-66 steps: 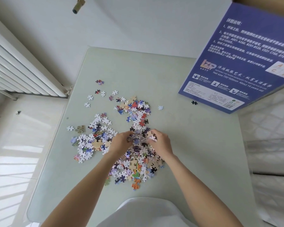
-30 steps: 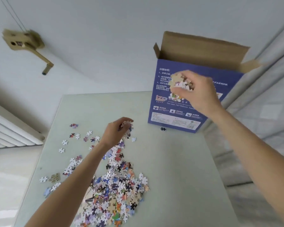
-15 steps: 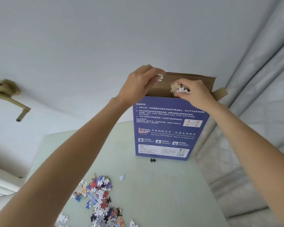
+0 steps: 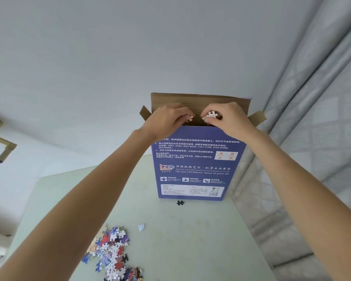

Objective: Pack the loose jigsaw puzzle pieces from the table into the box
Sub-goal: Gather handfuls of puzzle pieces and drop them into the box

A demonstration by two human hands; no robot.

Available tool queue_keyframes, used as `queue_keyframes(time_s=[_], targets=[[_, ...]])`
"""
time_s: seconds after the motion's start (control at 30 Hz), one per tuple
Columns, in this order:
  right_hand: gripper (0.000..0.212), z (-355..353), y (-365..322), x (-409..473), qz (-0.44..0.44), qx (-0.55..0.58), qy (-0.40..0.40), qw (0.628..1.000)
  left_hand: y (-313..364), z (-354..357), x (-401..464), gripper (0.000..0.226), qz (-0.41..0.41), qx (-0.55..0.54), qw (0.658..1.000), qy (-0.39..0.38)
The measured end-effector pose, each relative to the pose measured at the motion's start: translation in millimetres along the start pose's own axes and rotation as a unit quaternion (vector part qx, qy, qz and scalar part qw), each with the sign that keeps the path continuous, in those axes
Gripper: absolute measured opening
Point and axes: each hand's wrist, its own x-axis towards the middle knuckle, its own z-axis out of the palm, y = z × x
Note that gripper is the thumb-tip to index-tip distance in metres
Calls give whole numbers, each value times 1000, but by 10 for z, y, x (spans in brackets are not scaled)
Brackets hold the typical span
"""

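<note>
- Two hands up at the open top of the box [image 4: 197, 165], side by side, nearly touching.
- Left hand [image 4: 166, 118] with fingers curled, pinching a small pale puzzle piece [image 4: 190, 118] at the fingertips, just over the box mouth.
- Right hand [image 4: 229, 118] likewise curled, holding a small clump of white pieces [image 4: 210, 115] between thumb and fingers, above the opening.
- Box upright on the far part of the pale green bench [image 4: 180, 240], blue printed face toward the camera, brown cardboard flaps [image 4: 199, 99] raised behind and splayed at both sides.
- Single black piece [image 4: 180, 203] flat on the bench just in front of the box's lower edge, apart from it.
- One light blue piece [image 4: 141, 227] alone, nearer the camera, between the black one and the heap.
- Main heap of loose pieces [image 4: 114, 254] on the near left of the bench, well apart from the box, many-coloured, partly under the left forearm and cut off by the lower frame edge.
- Grey curtain [image 4: 316, 98] hanging to the right of the bench.
- Brass-coloured fitting [image 4: 3, 151] on the wall at far left.
</note>
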Motion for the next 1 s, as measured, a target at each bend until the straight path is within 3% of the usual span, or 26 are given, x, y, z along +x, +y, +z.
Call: queue_keyframes(time_s=[0.17, 0.33, 0.4, 0.5, 0.6, 0.7, 0.8, 0.9, 1.0], targets=[[12, -8, -32, -17, 23, -32, 10, 999, 36, -46, -53, 22, -51, 41, 998, -11], [4, -35, -70, -42, 25, -33, 34, 999, 102, -114, -29, 20, -101, 87, 991, -14], [7, -34, -153, -115, 1, -35, 65, 997, 143, -142, -107, 18, -96, 76, 992, 33], [13, 110, -397, -407, -78, -37, 145, 986, 287, -145, -479, 16, -36, 63, 980, 186], [16, 581, -579, -871, -112, -32, 118, 986, 402, 35, -1180, 18, -63, 33, 969, 238], [21, 1261, -528, -1313, -49, -5, 2, 999, 409, 347, -2027, 22, -182, 1, 968, 175], [23, 1877, -317, -1614, 38, -10, -157, 987, 320, 625, -2764, 27, -324, -4, 945, 50], [39, 2365, -136, -1760, 99, -25, -245, 964, 230, 864, -3432, 46, -461, -8, 877, -139], [49, 2749, -12, -1778, 167, -49, -256, 951, 231, 938, -3877, 64, -536, -23, 820, -201]])
